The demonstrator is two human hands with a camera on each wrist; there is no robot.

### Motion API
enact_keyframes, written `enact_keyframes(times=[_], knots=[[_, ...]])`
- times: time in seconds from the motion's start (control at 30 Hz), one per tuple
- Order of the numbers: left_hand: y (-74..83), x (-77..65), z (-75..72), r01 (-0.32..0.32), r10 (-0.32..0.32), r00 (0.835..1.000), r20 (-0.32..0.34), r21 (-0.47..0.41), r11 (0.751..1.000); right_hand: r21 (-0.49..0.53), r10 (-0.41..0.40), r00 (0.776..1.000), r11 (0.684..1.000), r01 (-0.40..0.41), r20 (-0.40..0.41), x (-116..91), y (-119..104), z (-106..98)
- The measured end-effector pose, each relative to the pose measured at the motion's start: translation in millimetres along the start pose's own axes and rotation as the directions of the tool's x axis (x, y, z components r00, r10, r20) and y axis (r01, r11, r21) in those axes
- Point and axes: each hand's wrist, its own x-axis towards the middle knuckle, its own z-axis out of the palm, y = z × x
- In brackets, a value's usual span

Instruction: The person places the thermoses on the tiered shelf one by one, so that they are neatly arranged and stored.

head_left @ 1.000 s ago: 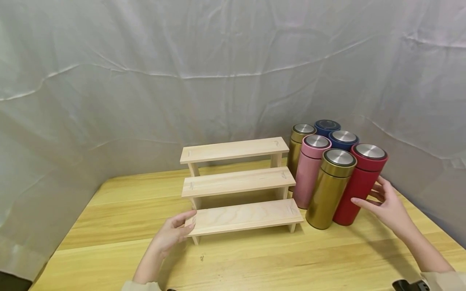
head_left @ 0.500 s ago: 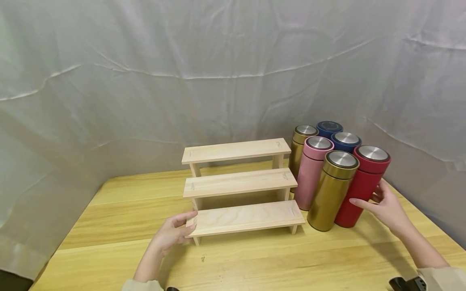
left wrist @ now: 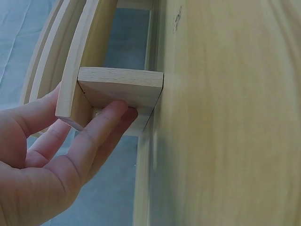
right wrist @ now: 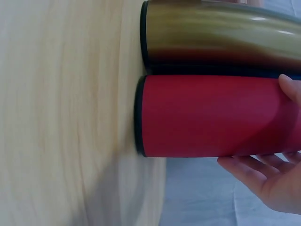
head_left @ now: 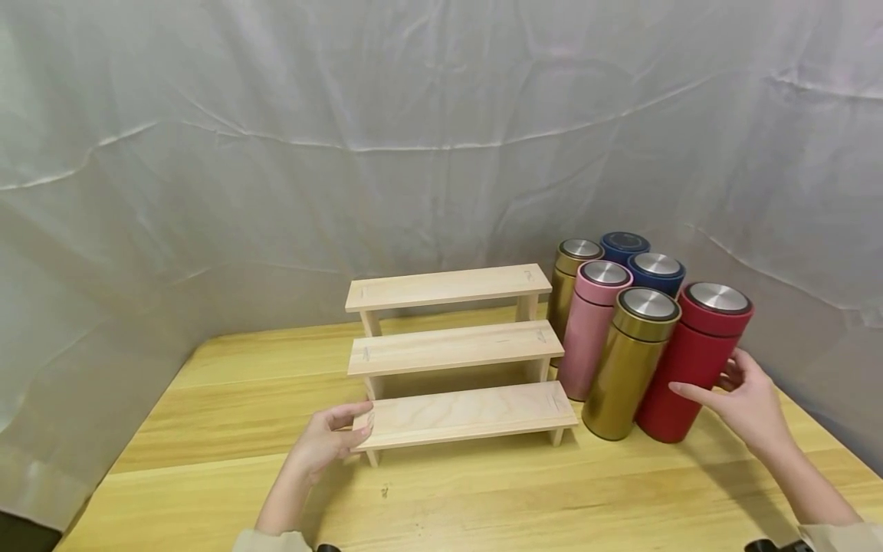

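Observation:
My left hand (head_left: 324,441) grips the left end of the lowest step of a three-step wooden display stand (head_left: 455,415). In the left wrist view, its fingers (left wrist: 101,129) reach under the step's end, by the stand's leg (left wrist: 120,80). My right hand (head_left: 748,406) holds a red thermos (head_left: 690,368) from its right side, thumb across the front and fingers round the far side. The thermos stands upright, its base near the tabletop in the right wrist view. Close on its left is a gold thermos (head_left: 628,376).
Behind those two stand a pink thermos (head_left: 589,330), a second gold thermos (head_left: 562,284), and two blue thermoses, one with a silver lid (head_left: 657,264) and one with a dark lid (head_left: 625,241). A grey cloth (head_left: 345,153) hangs behind the wooden table (head_left: 483,498).
The red thermos has shifted a little to the right and nearer to me, together with my right hand. My left hand has kept its place on the stand.

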Motion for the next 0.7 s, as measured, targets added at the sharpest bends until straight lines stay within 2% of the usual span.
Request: enact_keyframes(times=[0.17, 0.27, 0.53, 0.7], knots=[[-0.5, -0.5, -0.2, 0.013, -0.013, 1.000, -0.008, -0.015, 1.000, -0.003, 0.023, 1.000, 1.000, -0.023, 0.021, -21.4, -65.1, -12.8], [-1.5, -0.4, 0.0, 0.019, -0.019, 1.000, -0.020, -0.020, 1.000, -0.004, 0.026, 0.999, 1.000, -0.026, 0.033, -29.9, -88.8, -17.4], [-2.5, 1.5, 0.9, 0.029, -0.030, 0.999, -0.045, -0.024, 0.999, -0.059, 0.050, 0.998, 0.997, -0.048, 0.040, -41.3, -102.0, -25.3], [-2.2, 2.0, 0.9, 0.021, -0.023, 0.999, -0.035, -0.037, 0.999, -0.073, 0.055, 0.998, 0.996, -0.052, 0.037, -45.8, -110.6, -28.5]])
